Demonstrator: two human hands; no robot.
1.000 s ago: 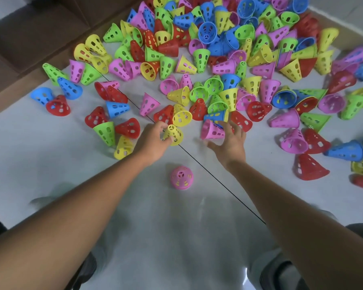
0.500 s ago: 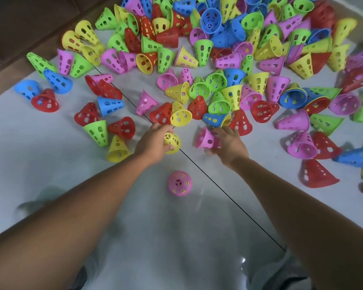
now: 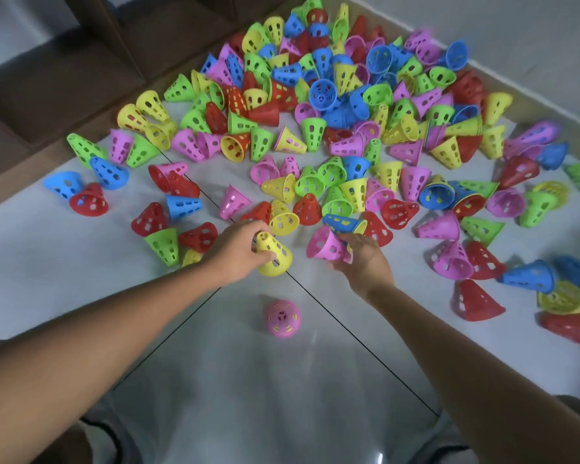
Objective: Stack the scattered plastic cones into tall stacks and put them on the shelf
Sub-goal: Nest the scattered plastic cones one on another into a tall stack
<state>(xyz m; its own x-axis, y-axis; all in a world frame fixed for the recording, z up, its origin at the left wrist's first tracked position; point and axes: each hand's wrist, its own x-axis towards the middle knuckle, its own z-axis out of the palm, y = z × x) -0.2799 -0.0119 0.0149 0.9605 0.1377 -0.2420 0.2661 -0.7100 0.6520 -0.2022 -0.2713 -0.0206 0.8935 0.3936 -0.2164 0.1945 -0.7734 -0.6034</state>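
Observation:
Several perforated plastic cones in red, blue, green, yellow and pink lie scattered over the white tiled floor (image 3: 81, 269). My left hand (image 3: 235, 251) grips a yellow cone (image 3: 275, 256) lifted just off the floor. My right hand (image 3: 362, 259) holds a pink cone (image 3: 325, 244), tilted with its wide mouth facing left. A pink cone (image 3: 283, 318) stands upright alone on the floor between my forearms, with yellow showing through its holes.
A dark brown wooden shelf unit (image 3: 57, 72) stands at the far left along the floor edge. A pale wall base (image 3: 533, 45) runs along the far right. More cones, red (image 3: 476, 298) and blue (image 3: 529, 276), lie to the right of my right arm.
Both hands have closed on their cones and lifted them, drawing slightly back toward me. The view has shifted so the pile appears further right and more of the shelf shows.

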